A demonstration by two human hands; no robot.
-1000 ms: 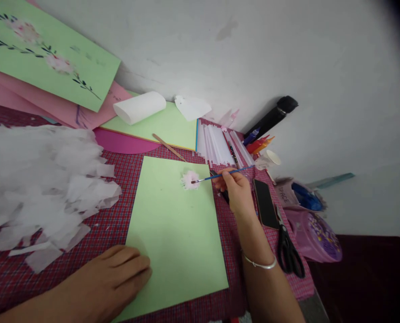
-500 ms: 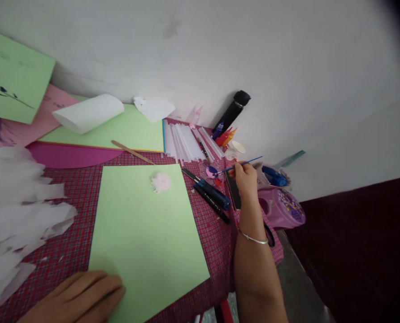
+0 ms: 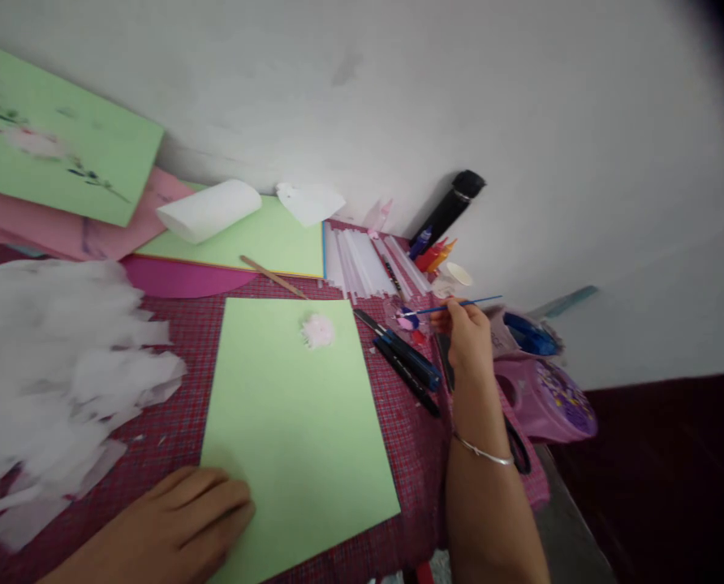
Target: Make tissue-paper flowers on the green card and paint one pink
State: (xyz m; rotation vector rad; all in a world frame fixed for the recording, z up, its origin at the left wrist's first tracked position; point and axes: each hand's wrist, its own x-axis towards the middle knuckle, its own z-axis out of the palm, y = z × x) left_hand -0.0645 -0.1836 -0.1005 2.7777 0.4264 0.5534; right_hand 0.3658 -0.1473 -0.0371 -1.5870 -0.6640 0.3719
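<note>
Light green rectangular paper sheet (image 3: 295,438) flat on the table, with the thin blue-handled paintbrush (image 3: 484,300) off at the paints.

So the sheet's lying on a red plaid tablecloth (image 3: 185,332), with a fluffy pale pink flower patch (image 3: 318,331) up near its top right. Left hand (image 3: 176,519) rests on the lower left corner, fingers laid loosely together and not gripping anything. Right hand (image 3: 468,331) is past the right edge, fingers pinched on the brush, tip at the pink and dark blue paint blobs (image 3: 408,323); can't tell if it's actually touching. Slim black-and-blue tool (image 3: 415,358) and a black pen (image 3: 406,377) sit between sheet and right forearm, plus a big heap of white tissue pieces (image 3: 51,349) way over left.
</note>
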